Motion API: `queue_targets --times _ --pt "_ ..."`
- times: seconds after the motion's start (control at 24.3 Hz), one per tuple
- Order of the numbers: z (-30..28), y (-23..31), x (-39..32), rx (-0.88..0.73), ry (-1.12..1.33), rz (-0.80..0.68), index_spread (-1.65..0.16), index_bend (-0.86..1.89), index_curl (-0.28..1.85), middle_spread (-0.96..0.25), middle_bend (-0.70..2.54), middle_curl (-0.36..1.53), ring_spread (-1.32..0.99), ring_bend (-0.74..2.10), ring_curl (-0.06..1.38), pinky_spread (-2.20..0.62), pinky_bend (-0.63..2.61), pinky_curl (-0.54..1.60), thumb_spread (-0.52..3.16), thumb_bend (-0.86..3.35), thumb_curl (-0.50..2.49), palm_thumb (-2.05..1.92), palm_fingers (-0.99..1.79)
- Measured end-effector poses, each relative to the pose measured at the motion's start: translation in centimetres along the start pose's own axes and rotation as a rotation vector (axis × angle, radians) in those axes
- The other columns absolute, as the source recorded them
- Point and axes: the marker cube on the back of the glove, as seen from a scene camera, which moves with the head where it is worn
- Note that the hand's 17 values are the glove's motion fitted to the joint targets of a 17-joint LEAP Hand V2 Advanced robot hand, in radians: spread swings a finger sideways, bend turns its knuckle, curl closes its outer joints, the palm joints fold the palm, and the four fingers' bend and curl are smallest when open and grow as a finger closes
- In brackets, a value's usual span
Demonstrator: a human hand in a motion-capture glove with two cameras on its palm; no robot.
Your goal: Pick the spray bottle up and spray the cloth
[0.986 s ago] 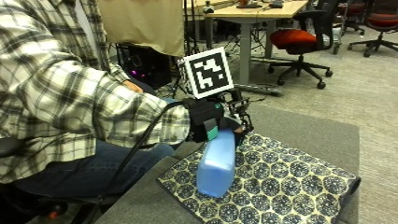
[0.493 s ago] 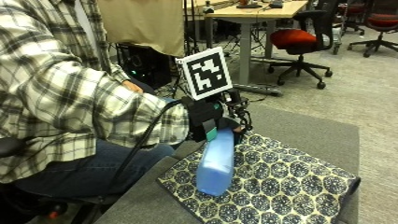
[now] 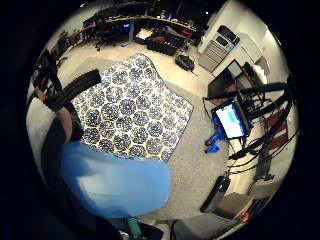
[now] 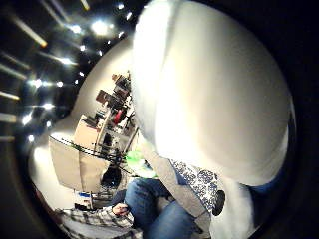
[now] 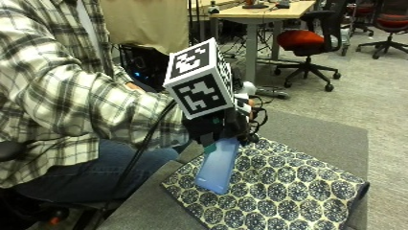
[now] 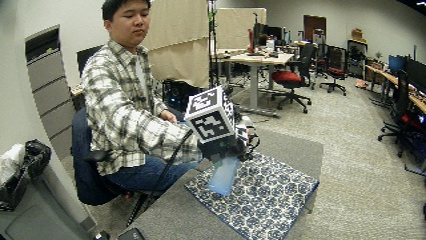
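Note:
In the outside view my gloved right hand (image 5: pixel 220 128) grips the top of a light blue spray bottle (image 5: pixel 217 165). The bottle's body hangs down, tilted, over the near left part of a blue and white patterned cloth (image 5: pixel 287 191). The hand hides its nozzle and trigger. The cloth lies flat on a grey table (image 5: pixel 319 134). In the little finger side palm view the bottle (image 3: pixel 115 182) is close to the palm, with the cloth (image 3: pixel 135 110) spread beyond it. The bottle (image 4: pixel 214 89) fills much of the thumb side palm view. The wide outside view shows the hand (image 6: pixel 225 147), bottle (image 6: pixel 223 177) and cloth (image 6: pixel 266 197).
Bare grey table (image 6: pixel 293 145) runs beyond the cloth and at its near corner. Red office chairs (image 5: pixel 312 40) and a desk (image 5: pixel 261 12) stand on the carpet behind. The person's other arm stays at their lap.
The bottle's lower end sits slightly higher and more tilted over the cloth than a second ago. The hand keeps its grip and has barely shifted.

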Motion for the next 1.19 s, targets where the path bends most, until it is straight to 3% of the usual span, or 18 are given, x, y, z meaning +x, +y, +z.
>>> queue_targets --times 0.25,0.45,0.78,1.19 --pt "-1.6 0.2 0.9 0.1 -0.283 0.158 -0.28 0.26 0.65 -0.15 0.6 0.55 -0.2 0.6 0.49 -0.16 0.44 0.4 0.15 -0.03 0.82 1.09 1.29" --pt "-2.9 0.1 0.1 0.175 -0.459 0.193 -0.28 0.26 0.65 -0.15 0.59 0.55 -0.2 0.6 0.49 -0.15 0.44 0.4 0.15 -0.03 0.83 1.09 1.29" --pt "-3.1 -1.5 -4.3 0.204 -0.633 0.09 -0.28 0.26 0.65 -0.15 0.6 0.56 -0.2 0.6 0.5 -0.15 0.44 0.4 0.15 -0.03 0.83 1.09 1.29" --pt "3.2 -5.7 -12.9 0.176 -0.961 -0.108 -0.28 0.26 0.66 -0.14 0.6 0.56 -0.2 0.59 0.5 -0.15 0.43 0.4 0.15 -0.03 0.83 1.09 1.28"
